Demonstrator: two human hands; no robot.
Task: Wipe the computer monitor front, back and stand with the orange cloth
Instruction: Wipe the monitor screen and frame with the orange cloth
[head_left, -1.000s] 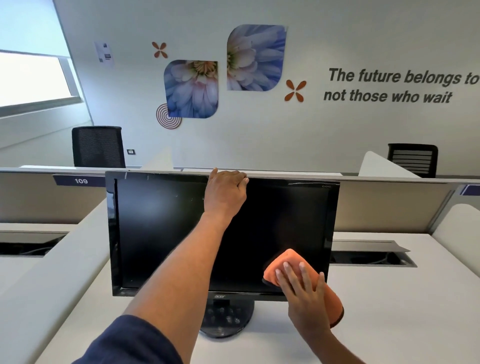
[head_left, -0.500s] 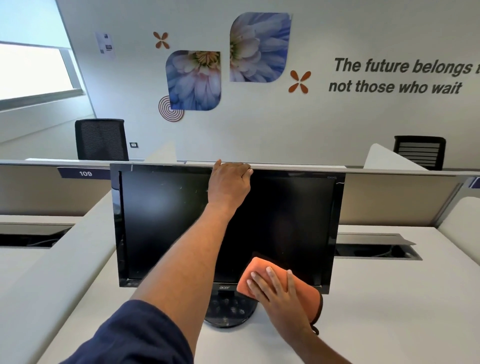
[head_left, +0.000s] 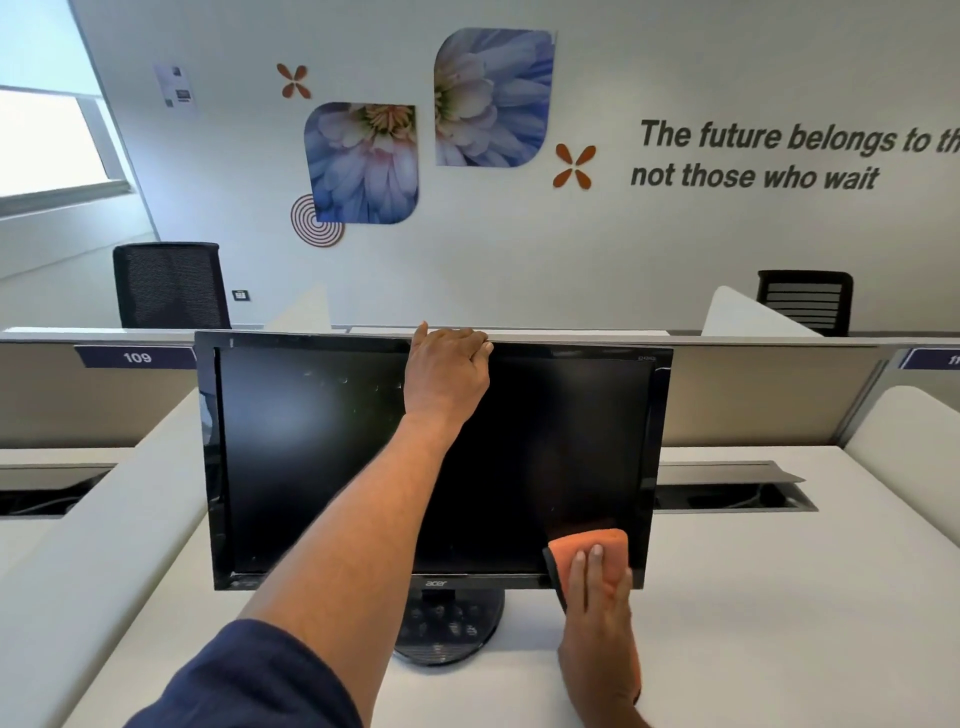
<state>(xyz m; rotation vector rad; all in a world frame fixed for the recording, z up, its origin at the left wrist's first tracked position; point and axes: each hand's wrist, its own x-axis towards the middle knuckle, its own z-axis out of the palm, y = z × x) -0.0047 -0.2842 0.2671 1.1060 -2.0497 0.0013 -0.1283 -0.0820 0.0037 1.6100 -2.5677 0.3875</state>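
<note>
While the person's left hand (head_left: 447, 371) curls its fingers over the top edge of the black, glossy-framed flat computer monitor (head_left: 322, 467) to steady it, the right hand (head_left: 597, 623) lies flat with straight fingers on the folded orange cloth (head_left: 602, 543), pressing it against the lower right corner of the dark screen, just above the bottom bezel. From where I stand, this looks like the front-wiping step, and it isn't finished. A row of faint pale specks (head_left: 353, 376) shows across the upper left of the glass, so that area probably wants another pass. The round black plastic stand (head_left: 447, 629), sitting on the white desk (head_left: 779, 597), has nothing touching it and looks a bit smudged on its shiny base. The monitor's back faces away and can't be seen. I'd judge the back and the stand are both left to do, which puts the job in its early part.
</note>
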